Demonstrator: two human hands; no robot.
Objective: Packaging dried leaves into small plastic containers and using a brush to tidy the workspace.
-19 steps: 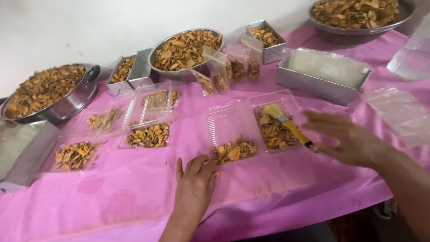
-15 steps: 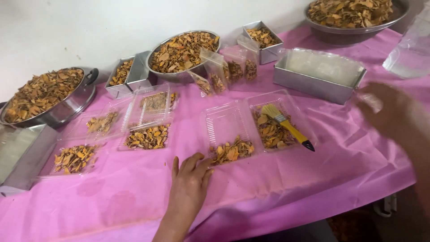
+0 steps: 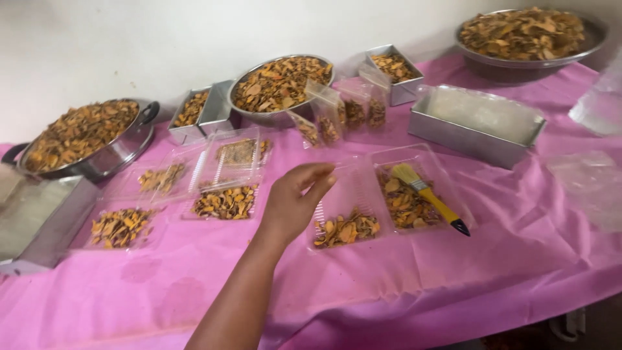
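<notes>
Hovering left hand [image 3: 295, 207] beside chip-filled clear tray [image 3: 353, 207].

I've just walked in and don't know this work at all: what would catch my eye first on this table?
First the bright pink tablecloth, then the heaps of orange-brown dried chips in the steel bowl at the back, the pot at far left and the big pan at top right. In the middle, the left hand hovers with open fingers beside a clear plastic tray, where a yellow-handled brush lies across the chips.
</notes>
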